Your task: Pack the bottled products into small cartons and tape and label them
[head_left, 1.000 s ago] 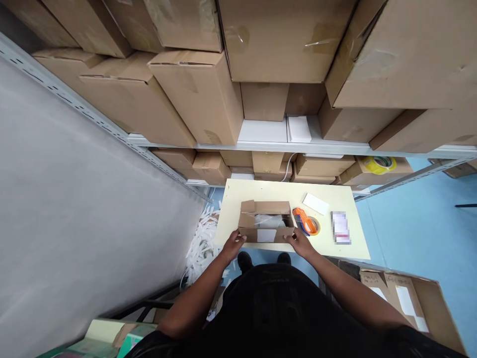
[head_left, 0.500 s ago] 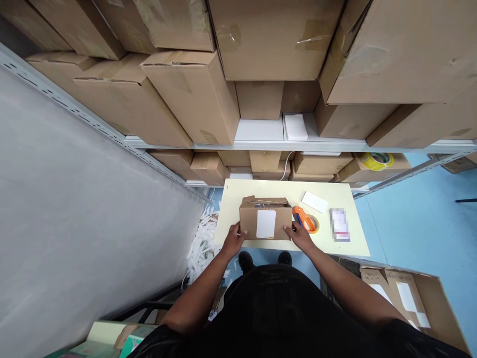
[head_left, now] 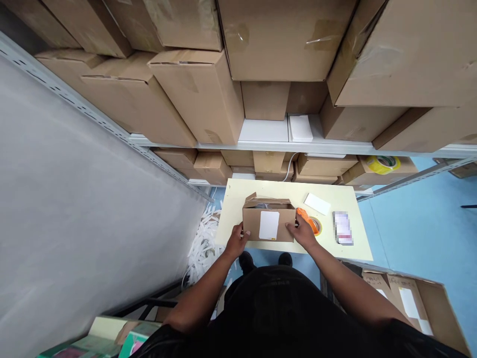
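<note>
A small cardboard box [head_left: 287, 217] with a white label [head_left: 269, 225] on its near side sits at the front of the pale table [head_left: 238, 191]. Its top flaps are partly raised, and what lies inside is too dark to name. My left hand [head_left: 237, 239] grips the lower left corner, thumb on the front face. At the right end my right hand [head_left: 303, 232] holds the box, its thumb also on the front. Just beyond that hand lies an orange tape dispenser [head_left: 308, 220] with a tape roll.
A white slip [head_left: 317, 204] and a blurred-out item [head_left: 342, 228] lie on the table's right. Shelves [head_left: 223, 145] full of cardboard boxes rise behind; a yellow tape roll [head_left: 383, 164] rests there. Paper strips [head_left: 203, 253] cover the floor at left. An open carton [head_left: 428, 303] stands at lower right.
The box's left flap stands up more than before. My right hand has moved higher along the box's right end. The whole view has shifted slightly.
</note>
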The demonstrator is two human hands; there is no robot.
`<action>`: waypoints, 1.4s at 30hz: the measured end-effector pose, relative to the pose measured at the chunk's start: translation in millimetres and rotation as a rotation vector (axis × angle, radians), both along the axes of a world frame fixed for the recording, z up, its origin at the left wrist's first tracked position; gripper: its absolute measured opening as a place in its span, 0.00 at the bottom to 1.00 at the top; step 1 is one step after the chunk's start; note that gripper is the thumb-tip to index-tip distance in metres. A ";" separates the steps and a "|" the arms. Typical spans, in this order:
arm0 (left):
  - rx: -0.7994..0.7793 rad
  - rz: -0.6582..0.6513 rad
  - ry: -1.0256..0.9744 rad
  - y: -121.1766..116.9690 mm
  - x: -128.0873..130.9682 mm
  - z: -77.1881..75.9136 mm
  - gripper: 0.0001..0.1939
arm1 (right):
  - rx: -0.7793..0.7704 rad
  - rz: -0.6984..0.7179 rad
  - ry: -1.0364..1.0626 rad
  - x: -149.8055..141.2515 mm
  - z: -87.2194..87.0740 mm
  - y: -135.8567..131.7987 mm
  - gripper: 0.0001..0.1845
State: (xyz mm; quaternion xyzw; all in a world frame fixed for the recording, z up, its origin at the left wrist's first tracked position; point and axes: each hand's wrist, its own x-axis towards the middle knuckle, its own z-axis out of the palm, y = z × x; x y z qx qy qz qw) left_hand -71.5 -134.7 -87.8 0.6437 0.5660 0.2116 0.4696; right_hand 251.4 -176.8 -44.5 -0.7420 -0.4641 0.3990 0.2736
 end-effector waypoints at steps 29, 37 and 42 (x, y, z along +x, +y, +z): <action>0.039 -0.035 -0.015 -7.6 -2.8 -9.5 0.29 | 0.008 -0.250 -0.106 21.8 22.0 51.6 0.07; 0.064 -0.036 -0.010 -9.4 -3.7 -15.0 0.29 | -0.091 -0.218 -0.088 14.9 22.5 59.5 0.16; 0.074 -0.042 -0.008 -9.6 -4.0 -16.5 0.29 | -0.099 -0.192 -0.171 13.4 25.3 61.1 0.03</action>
